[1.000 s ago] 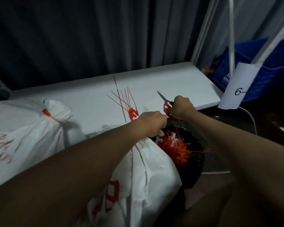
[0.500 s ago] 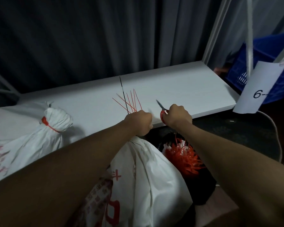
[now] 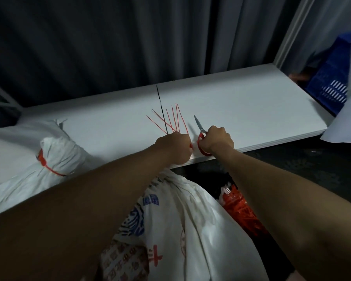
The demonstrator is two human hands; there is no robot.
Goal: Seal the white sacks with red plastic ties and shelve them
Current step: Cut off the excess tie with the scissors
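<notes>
Right now, at the shelf edge:
Left hand (image 3: 175, 147): curled into a fist over the near ends of the loose red plastic ties (image 3: 170, 119), knuckles up; the fingertips are hidden, so whether it actually pinches them I cannot tell.
Right hand (image 3: 217, 140): fingers wrapped round the red handles of the scissors (image 3: 201, 131), just beside the left hand; blades together, tip pointing away over the board.
Loose ties: a small fan of thin red strips lying flat on the white shelf board (image 3: 251, 110), spreading away from the left fist and crossing the dark seam between panels.
Tied sack (image 3: 28, 167): a white sack lying on the shelf at the left, its neck bunched and cinched by a red tie (image 3: 45, 165).
Printed sack (image 3: 180, 230): white with blue and red print, below the shelf edge, between the two forearms.
Spare ties (image 3: 239, 207): a red bundle in a dark container beside the printed sack, under the right forearm.
Backdrop: dark grey curtain (image 3: 109, 47) behind the shelf; blue crate (image 3: 330, 82) far right, paper label (image 3: 344, 126) hanging before it.
</notes>
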